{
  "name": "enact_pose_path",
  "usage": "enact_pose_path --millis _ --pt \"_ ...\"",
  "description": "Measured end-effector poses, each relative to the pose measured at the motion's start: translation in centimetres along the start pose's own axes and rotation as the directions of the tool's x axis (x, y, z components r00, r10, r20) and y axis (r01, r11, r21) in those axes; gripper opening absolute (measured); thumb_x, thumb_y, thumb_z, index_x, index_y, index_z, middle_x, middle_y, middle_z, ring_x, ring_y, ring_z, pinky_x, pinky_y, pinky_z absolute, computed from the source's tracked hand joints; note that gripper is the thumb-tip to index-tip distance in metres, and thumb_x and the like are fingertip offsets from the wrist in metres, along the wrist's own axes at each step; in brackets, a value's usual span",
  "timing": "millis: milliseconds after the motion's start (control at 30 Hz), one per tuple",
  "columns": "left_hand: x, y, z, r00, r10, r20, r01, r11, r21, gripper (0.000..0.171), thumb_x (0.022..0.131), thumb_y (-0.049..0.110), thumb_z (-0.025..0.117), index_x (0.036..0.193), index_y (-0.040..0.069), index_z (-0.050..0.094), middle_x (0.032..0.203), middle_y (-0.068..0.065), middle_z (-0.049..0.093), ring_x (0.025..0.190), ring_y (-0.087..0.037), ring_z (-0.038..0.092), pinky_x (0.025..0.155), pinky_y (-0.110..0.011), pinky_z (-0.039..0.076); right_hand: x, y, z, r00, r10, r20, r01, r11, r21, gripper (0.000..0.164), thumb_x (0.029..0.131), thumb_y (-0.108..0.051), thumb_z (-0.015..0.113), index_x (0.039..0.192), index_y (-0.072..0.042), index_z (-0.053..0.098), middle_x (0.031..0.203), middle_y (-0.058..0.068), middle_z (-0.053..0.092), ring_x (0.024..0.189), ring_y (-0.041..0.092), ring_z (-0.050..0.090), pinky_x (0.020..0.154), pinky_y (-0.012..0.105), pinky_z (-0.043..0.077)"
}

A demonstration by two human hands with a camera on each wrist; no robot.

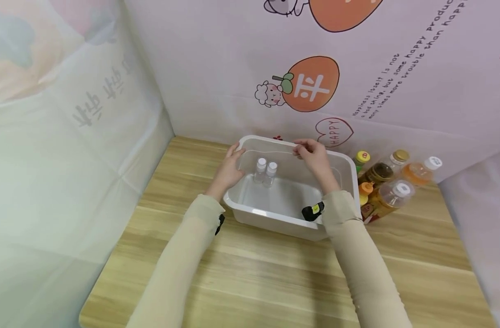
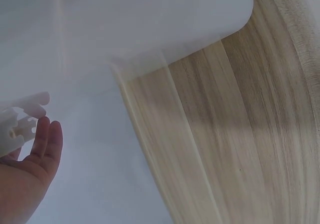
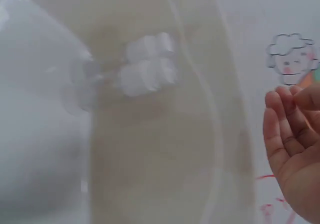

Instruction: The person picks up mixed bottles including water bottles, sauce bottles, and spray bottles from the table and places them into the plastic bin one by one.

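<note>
A white plastic tub point(image 1: 270, 214) stands on the wooden table. Inside, near its left end, are two small clear bottles point(image 1: 268, 175) with white caps, blurred in the right wrist view. My left hand point(image 1: 228, 172) is at the tub's left rim, thumb apart from the fingers. In the left wrist view its fingertips are right at a white notched piece point(image 2: 19, 126). At the far rim, my right hand point(image 1: 313, 159) has its fingers bent, thumb close to them; I cannot tell whether it pinches anything. A thin white line point(image 1: 270, 151), like a cord, crosses the tub's far inner wall.
Several drink and sauce bottles point(image 1: 383, 198) stand close against the tub's right side. A printed cloth wall point(image 1: 225, 68) rises behind the table, with a pale cloth point(image 1: 81, 182) on the left. Bare wooden table point(image 1: 250, 278) shows in front of the tub.
</note>
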State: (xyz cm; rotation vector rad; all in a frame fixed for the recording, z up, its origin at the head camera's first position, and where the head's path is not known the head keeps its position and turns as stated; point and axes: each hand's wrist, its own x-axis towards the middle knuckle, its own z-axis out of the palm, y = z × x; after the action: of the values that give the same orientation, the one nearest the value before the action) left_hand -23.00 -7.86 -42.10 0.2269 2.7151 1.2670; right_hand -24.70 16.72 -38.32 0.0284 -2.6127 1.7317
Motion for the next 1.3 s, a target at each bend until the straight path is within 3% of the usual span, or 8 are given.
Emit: enact_pose_path --millis 233,400,500,600,733,900,1067,1300 --pt "-0.4 -0.2 -0.3 1.000 -0.020 0.003 0.020 1.000 0.000 0.076 0.077 -0.012 0.054 0.148 0.007 0.033 0.162 -0.002 0.012 0.143 -0.034 0.030 0.097 -0.040 0.053 -2.2 -2.0 -3.2 0.998 -0.055 -0.006 0.055 0.998 0.024 0.032 0.098 -0.012 0.047 0.121 0.007 0.057 0.080 -0.017 0.060 0.077 -0.005 0.060 0.073 0.008 0.053" --pt "-0.4 -0.2 -0.4 1.000 -0.016 0.004 0.016 1.000 0.003 0.077 0.076 -0.012 0.053 0.148 0.007 0.033 0.162 -0.003 0.012 0.143 -0.035 0.031 0.096 -0.040 0.053 -4.4 -2.3 -6.1 0.991 -0.099 -0.093 0.102 0.994 0.031 0.018 0.097 -0.013 0.050 0.109 -0.012 0.063 0.082 -0.020 0.065 0.077 -0.005 0.062 0.073 0.007 0.053" --pt "-0.3 -0.1 -0.4 1.000 -0.020 0.006 0.020 1.000 -0.006 0.078 0.076 -0.012 0.053 0.148 0.008 0.033 0.162 -0.002 0.012 0.142 -0.035 0.031 0.096 -0.040 0.053 -5.6 -1.9 -7.8 0.984 -0.075 -0.161 0.075 0.997 -0.008 0.015 0.096 -0.016 0.052 0.104 -0.024 0.062 0.082 -0.023 0.064 0.078 -0.007 0.061 0.073 0.005 0.051" --pt "-0.3 -0.1 -0.3 1.000 -0.026 0.006 0.026 1.000 -0.011 0.078 0.075 -0.013 0.053 0.148 0.008 0.033 0.162 0.000 0.012 0.142 -0.035 0.032 0.098 -0.041 0.052 -6.7 -0.9 -9.4 0.971 -0.028 -0.239 0.012 0.998 -0.067 0.016 0.095 -0.021 0.054 0.108 -0.024 0.063 0.083 -0.027 0.062 0.080 -0.008 0.059 0.072 0.003 0.048" --pt "-0.2 -0.1 -0.3 1.000 -0.027 0.006 0.027 1.000 -0.014 0.079 0.075 -0.013 0.053 0.148 0.008 0.033 0.162 0.000 0.011 0.143 -0.034 0.031 0.101 -0.041 0.050 -7.8 0.6 -10.7 0.941 0.029 -0.338 -0.067 0.993 -0.101 0.022 0.093 -0.023 0.059 0.113 -0.015 0.064 0.084 -0.028 0.059 0.080 -0.008 0.057 0.070 0.002 0.047" --pt "-0.1 -0.1 -0.2 1.000 -0.024 0.006 0.025 1.000 -0.015 0.079 0.075 -0.013 0.053 0.148 0.009 0.033 0.162 0.000 0.011 0.142 -0.033 0.032 0.096 -0.039 0.053 -8.6 2.7 -11.4 0.913 0.071 -0.401 -0.135 0.982 -0.134 0.014 0.092 -0.021 0.059 0.106 -0.023 0.063 0.084 -0.028 0.055 0.081 -0.009 0.053 0.069 0.001 0.043" --pt "0.0 -0.2 -0.1 1.000 -0.024 0.005 0.024 1.000 -0.001 0.079 0.075 -0.013 0.053 0.148 0.010 0.033 0.162 0.001 0.011 0.141 -0.034 0.035 0.088 -0.037 0.056 -8.9 4.2 -11.6 0.894 0.077 -0.442 -0.139 0.984 -0.110 0.017 0.091 -0.015 0.059 0.107 -0.019 0.063 0.082 -0.028 0.054 0.080 -0.010 0.052 0.071 0.001 0.042" --pt "0.1 -0.1 -0.1 1.000 -0.018 0.000 0.018 1.000 0.003 0.078 0.075 -0.012 0.054 0.148 0.010 0.035 0.162 0.000 0.012 0.141 -0.034 0.034 0.092 -0.038 0.055 -9.3 5.8 -11.9 0.873 0.053 -0.484 -0.099 0.993 -0.071 0.020 0.088 -0.006 0.060 0.107 -0.014 0.065 0.081 -0.028 0.056 0.079 -0.010 0.053 0.073 0.001 0.042"
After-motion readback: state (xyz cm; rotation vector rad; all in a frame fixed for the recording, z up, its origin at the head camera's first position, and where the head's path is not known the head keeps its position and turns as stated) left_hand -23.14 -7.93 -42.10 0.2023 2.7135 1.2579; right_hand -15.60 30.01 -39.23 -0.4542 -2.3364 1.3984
